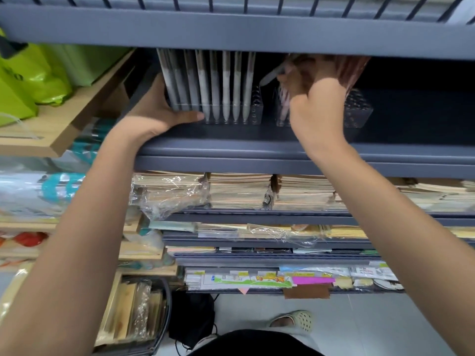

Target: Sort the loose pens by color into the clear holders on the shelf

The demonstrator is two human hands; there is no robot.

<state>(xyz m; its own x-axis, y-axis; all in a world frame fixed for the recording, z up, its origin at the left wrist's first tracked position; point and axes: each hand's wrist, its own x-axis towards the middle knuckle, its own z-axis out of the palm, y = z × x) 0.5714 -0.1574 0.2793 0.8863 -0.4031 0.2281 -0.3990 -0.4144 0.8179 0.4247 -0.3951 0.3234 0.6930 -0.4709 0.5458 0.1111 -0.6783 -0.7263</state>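
Note:
Two clear holders stand on the grey shelf [231, 147]. The left holder [254, 111] is packed with upright grey-white pens [226, 93]. My left hand [159, 111] grips its left end, thumb along the front wall. The right holder [359, 109] carries pinkish pens [284, 106] at its left side, mostly hidden behind my right hand [313, 98]. My right hand is over that holder, its fingers curled round a grey-white pen [272, 73] that lies tilted, along with blurred pink pens [354, 70] above it.
A grey shelf board [231, 32] overhangs the holders closely. Below are shelves of wrapped notebooks [239, 191] and paper goods. Green bags [30, 78] lie on a wooden shelf at left. A foot in a sandal [295, 321] stands on the tiled floor.

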